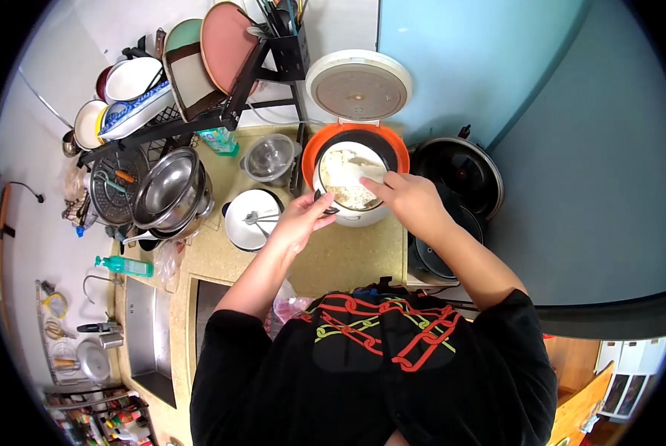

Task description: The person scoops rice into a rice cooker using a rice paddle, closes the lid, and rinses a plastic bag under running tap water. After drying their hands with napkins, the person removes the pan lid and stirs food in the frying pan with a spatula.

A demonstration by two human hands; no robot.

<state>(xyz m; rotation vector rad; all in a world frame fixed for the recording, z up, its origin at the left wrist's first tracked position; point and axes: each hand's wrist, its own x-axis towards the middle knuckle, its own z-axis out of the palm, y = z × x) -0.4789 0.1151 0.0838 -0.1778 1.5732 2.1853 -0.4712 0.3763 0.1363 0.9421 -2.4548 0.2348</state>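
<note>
A rice cooker (pixel 359 218) stands on the counter with its lid (pixel 359 85) raised at the back. Over its opening is a white-rimmed bowl or pot (pixel 348 152) with pale, rice-like food (pixel 351 195) inside. My left hand (pixel 303 221) grips a black handle (pixel 326 201) at the left side of the bowl. Across the food lies a white, flat utensil (pixel 344 177), and my right hand (pixel 405 195) closes on its right end. An orange basin (pixel 397 146) surrounds the back of the cooker.
Left of the cooker are a white bowl (pixel 243 223) with spoons and a lidded clear container (pixel 271 157). Metal bowls (pixel 171 192) and a dish rack (pixel 229 111) stand farther left, above the sink (pixel 147 327). Black pots (pixel 459 175) are at the right.
</note>
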